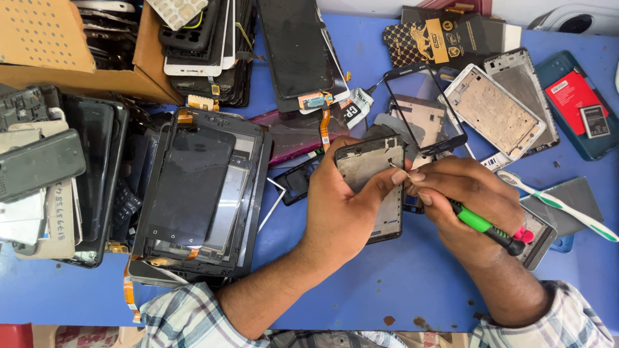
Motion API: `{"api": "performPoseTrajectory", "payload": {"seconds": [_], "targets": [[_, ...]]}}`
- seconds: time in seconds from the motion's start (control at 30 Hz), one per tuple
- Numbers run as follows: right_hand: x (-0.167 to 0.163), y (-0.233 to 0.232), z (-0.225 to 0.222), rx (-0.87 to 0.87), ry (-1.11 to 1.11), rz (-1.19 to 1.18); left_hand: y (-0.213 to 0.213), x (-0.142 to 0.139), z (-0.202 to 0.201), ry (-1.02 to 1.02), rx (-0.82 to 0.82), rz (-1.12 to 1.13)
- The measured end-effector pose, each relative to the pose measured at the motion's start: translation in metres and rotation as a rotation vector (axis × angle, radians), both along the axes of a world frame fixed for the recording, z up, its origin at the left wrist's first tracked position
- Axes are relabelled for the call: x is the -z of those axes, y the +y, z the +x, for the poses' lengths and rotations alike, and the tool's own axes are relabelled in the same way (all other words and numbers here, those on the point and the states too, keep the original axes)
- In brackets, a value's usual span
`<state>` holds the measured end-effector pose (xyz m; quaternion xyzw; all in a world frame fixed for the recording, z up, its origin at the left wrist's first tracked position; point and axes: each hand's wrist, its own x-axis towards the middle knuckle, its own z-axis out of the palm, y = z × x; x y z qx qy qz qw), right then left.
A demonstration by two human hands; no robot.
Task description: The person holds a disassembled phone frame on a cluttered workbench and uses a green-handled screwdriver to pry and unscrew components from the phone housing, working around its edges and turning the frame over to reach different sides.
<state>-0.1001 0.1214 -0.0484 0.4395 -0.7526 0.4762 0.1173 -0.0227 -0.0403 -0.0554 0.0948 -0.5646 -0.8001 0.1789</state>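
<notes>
Two hands on phone frame (373, 187), screwdriver (483, 225), stacked screens (200, 193) left, toothbrush (558, 205) right

The person's left hand (342, 209) and right hand (471, 200) are bare, and both arms wear checked sleeves (187, 316) in white, blue and grey, pushed up.

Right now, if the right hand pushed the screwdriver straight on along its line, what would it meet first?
Likely the phone frame held in the left hand: the right hand aims the screwdriver tip at its upper inner face.
</notes>
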Motion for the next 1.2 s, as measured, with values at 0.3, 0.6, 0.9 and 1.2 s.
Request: {"api": "performPoseTrajectory", "payload": {"seconds": [0.3, 0.6, 0.9, 1.2], "targets": [[-0.005, -0.005, 0.005, 0.037, 0.066, 0.026, 0.001, 0.001, 0.0, -0.037, -0.022, -0.017], [-0.004, -0.008, 0.009, 0.057, 0.218, 0.044, 0.006, 0.002, 0.002, -0.048, -0.01, -0.001], [-0.002, 0.0, 0.003, 0.039, 0.051, -0.089, 0.005, 0.003, 0.002, 0.007, 0.106, 0.207], [0.002, 0.002, -0.004, -0.139, 0.018, -0.148, 0.003, 0.005, 0.002, 0.013, 0.138, 0.326]]}}
